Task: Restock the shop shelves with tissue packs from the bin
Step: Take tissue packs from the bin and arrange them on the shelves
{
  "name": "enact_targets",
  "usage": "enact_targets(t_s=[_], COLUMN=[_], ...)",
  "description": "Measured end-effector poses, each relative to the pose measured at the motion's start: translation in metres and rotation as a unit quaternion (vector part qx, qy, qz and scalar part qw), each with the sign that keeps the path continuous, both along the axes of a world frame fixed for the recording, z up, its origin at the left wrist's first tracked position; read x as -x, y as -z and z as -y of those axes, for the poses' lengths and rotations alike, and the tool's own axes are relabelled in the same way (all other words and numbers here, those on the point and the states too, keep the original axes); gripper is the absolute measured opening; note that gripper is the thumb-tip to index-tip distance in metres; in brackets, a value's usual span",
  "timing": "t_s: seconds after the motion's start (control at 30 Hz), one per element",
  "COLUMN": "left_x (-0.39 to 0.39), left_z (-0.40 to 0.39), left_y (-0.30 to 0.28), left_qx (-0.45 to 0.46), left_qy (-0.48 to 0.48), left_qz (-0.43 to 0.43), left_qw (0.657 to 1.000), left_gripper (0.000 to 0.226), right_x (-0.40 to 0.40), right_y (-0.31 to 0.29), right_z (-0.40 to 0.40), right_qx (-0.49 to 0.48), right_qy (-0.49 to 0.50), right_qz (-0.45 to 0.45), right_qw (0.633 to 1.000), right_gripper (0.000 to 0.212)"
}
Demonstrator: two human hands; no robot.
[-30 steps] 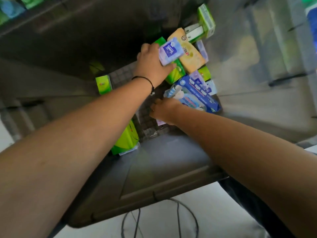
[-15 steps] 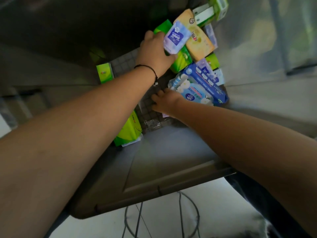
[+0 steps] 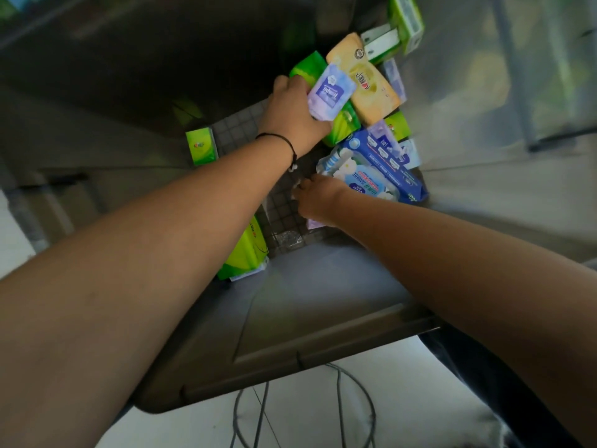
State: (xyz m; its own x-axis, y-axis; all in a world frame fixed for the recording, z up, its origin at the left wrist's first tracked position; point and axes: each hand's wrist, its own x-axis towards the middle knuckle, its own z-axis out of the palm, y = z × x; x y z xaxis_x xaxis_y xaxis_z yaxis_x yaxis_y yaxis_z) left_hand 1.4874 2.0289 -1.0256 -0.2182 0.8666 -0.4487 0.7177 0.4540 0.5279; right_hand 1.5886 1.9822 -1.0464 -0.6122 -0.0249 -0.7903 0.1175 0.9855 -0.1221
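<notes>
Both my arms reach down into a deep grey bin point(image 3: 323, 324). My left hand point(image 3: 290, 114) holds a small lilac tissue pack point(image 3: 329, 92) above the pile. Lower down, my right hand point(image 3: 318, 198) rests on the bin floor with fingers curled at a small pale purple pack point(image 3: 315, 224) that it mostly hides; the grip itself is hidden. Around the hands lie a yellow pack point(image 3: 365, 82), a blue wipes pack point(image 3: 384, 160), a light blue pack point(image 3: 361, 182) and green packs point(image 3: 342, 124).
A small green pack point(image 3: 201, 146) leans on the bin's left wall and a large green pack point(image 3: 247, 250) stands at the near wall. Green and white boxes point(image 3: 403, 24) lie at the far corner. Black cables point(image 3: 300, 412) loop on the white floor below.
My left hand has kept the lilac pack, tilting it slightly. My right hand has shifted a little over the bin floor beside the light blue pack.
</notes>
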Motion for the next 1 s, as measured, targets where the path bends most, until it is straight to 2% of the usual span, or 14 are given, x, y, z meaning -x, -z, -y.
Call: enact_targets(t_s=[0.1,0.17,0.23,0.33,0.4,0.47,0.53,0.6,0.67,0.73,0.8,1.0], left_x=[0.001,0.001,0.003,0.01,0.017,0.024,0.029,0.031,0.032,0.03,0.028,0.017], left_z=[0.007,0.012,0.02,0.033,0.042,0.052,0.062,0.069,0.076,0.08,0.085,0.094], left_y=[-0.008,-0.013,-0.023,-0.046,-0.066,-0.089,-0.116,-0.144,-0.174,-0.207,-0.24,-0.347], left_qx=[0.025,0.036,0.052,0.047,0.024,0.008,-0.007,-0.025,-0.046,-0.071,-0.097,-0.192], left_qy=[-0.034,-0.092,-0.155,-0.207,-0.238,-0.256,-0.255,-0.257,-0.251,-0.237,-0.223,-0.182], left_qz=[0.068,0.142,0.204,0.241,0.262,0.284,0.304,0.322,0.338,0.353,0.371,0.433], left_qw=[0.997,0.985,0.965,0.947,0.935,0.924,0.918,0.911,0.906,0.902,0.896,0.862], left_gripper=[0.037,0.03,0.021,0.026,0.019,0.02,0.018,0.019,0.023,0.022,0.018,0.015], right_x=[-0.008,-0.015,-0.023,-0.038,-0.05,-0.061,-0.069,-0.072,-0.072,-0.073,-0.075,-0.081], right_y=[-0.011,-0.024,-0.04,-0.067,-0.088,-0.11,-0.134,-0.163,-0.197,-0.232,-0.268,-0.385], right_z=[-0.003,-0.005,-0.009,-0.019,-0.029,-0.038,-0.046,-0.049,-0.048,-0.044,-0.039,-0.025], right_qx=[0.029,0.053,0.085,0.117,0.128,0.13,0.147,0.194,0.257,0.305,0.331,0.36], right_qy=[0.061,0.166,0.296,0.442,0.523,0.605,0.678,0.734,0.763,0.768,0.756,0.702], right_qz=[-0.01,-0.036,-0.066,-0.108,-0.14,-0.167,-0.202,-0.247,-0.299,-0.339,-0.376,-0.488], right_qw=[0.998,0.984,0.949,0.883,0.831,0.767,0.692,0.603,0.512,0.45,0.421,0.373], right_gripper=[0.045,0.044,0.041,0.027,0.024,0.022,0.022,0.012,0.01,0.014,0.019,0.026])
